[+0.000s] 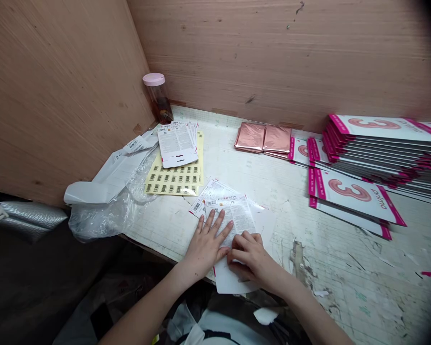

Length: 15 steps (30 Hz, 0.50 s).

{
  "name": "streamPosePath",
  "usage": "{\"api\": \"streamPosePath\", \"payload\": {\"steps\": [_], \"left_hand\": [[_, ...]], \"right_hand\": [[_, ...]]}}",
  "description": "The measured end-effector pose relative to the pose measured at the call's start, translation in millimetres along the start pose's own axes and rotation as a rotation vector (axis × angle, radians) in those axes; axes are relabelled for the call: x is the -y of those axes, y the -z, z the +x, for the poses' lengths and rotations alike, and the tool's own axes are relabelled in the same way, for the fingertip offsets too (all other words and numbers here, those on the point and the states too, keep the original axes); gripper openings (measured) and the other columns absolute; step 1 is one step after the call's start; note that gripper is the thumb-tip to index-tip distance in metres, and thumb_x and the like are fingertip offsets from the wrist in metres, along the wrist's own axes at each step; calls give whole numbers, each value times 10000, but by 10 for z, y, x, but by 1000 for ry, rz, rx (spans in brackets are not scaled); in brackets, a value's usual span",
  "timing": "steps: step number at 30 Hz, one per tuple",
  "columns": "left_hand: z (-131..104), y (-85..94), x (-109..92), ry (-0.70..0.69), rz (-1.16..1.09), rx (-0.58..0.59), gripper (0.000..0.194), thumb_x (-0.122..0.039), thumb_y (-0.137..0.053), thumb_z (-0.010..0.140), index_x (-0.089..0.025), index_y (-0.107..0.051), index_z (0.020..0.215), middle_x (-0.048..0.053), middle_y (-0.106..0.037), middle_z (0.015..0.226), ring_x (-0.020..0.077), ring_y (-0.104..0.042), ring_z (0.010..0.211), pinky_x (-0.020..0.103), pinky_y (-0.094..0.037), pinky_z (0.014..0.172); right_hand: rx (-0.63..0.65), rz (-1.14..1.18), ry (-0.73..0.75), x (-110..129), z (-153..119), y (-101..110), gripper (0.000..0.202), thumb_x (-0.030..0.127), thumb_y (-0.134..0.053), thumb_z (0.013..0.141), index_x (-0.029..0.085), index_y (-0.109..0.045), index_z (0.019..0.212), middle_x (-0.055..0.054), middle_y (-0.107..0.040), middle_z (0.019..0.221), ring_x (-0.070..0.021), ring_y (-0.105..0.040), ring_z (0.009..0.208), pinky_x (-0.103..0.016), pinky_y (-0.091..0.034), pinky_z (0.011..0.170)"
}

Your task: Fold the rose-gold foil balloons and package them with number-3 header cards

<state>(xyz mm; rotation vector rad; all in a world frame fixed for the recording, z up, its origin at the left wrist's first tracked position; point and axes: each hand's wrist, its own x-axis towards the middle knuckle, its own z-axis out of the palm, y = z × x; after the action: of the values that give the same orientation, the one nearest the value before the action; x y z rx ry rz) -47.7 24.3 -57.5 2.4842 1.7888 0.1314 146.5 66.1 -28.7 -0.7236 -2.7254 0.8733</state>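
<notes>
A white printed card (237, 215) lies near the front edge of the table, its back covered in small text. My left hand (206, 247) rests flat on it with fingers spread. On the card's lower part, my right hand (249, 258) has its fingers curled and pressed together; whatever is between the fingertips is hidden. Beneath and behind this card are more printed cards (215, 189), one with a barcode at its left corner. Yellow sheets of barcode stickers (172, 179) lie beyond my left hand, partly under a small pile of cards (177, 141).
A pink-lidded bottle (161, 103) stands in the back left corner. White backing paper (109, 177) and clear plastic (104, 220) hang over the left edge. Rose-gold foil packets (262, 138) lie at the back. Stacked pink-and-white packs (377, 148) marked "3" fill the right.
</notes>
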Motion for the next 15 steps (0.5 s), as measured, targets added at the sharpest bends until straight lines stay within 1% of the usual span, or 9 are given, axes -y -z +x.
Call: {"api": "streamPosePath", "payload": {"steps": [2, 5, 7, 12, 15], "left_hand": [[-1, 0, 0, 0, -1, -4, 755, -426, -591, 919, -260, -204, 1546, 132, -122, 1630, 378, -83, 1492, 612, -248, 1160], [-6, -12, 4, -8, -5, -22, 732, -444, -559, 932, -262, -203, 1545, 131, -127, 1630, 371, -82, 1494, 611, -258, 1157], [-11, -23, 5, -13, -5, -35, 723, -450, -546, 937, -262, -203, 1546, 131, -141, 1629, 372, -93, 1493, 609, -264, 1154], [-13, -52, 9, -16, 3, -70, 730, -441, -554, 935, -260, -199, 1546, 133, -146, 1628, 375, -93, 1494, 612, -264, 1150], [-12, -59, 16, -19, -3, -72, 717, -423, -558, 937, -259, -212, 1543, 128, -143, 1630, 368, -84, 1497, 605, -251, 1156]], "right_hand": [[9, -7, 12, 1, -3, 5, 90, 202, -584, 933, 208, -595, 844, -33, -524, 919, -198, -406, 886, -361, -289, 784], [17, 25, -4, -3, 5, 10, 38, 190, -613, 910, 206, -588, 887, -32, -538, 939, -197, -415, 895, -355, -293, 787], [-15, -1, -12, -6, 16, -7, 38, 175, -585, 924, 210, -593, 911, -35, -546, 933, -197, -419, 883, -351, -290, 770], [-130, -149, 44, 2, 23, -135, 169, 190, -507, 968, 208, -604, 831, -40, -549, 852, -199, -409, 828, -352, -269, 721], [-145, -225, 74, 21, -16, -197, 151, 188, -473, 982, 188, -586, 881, -50, -562, 885, -210, -414, 849, -372, -285, 758]]}}
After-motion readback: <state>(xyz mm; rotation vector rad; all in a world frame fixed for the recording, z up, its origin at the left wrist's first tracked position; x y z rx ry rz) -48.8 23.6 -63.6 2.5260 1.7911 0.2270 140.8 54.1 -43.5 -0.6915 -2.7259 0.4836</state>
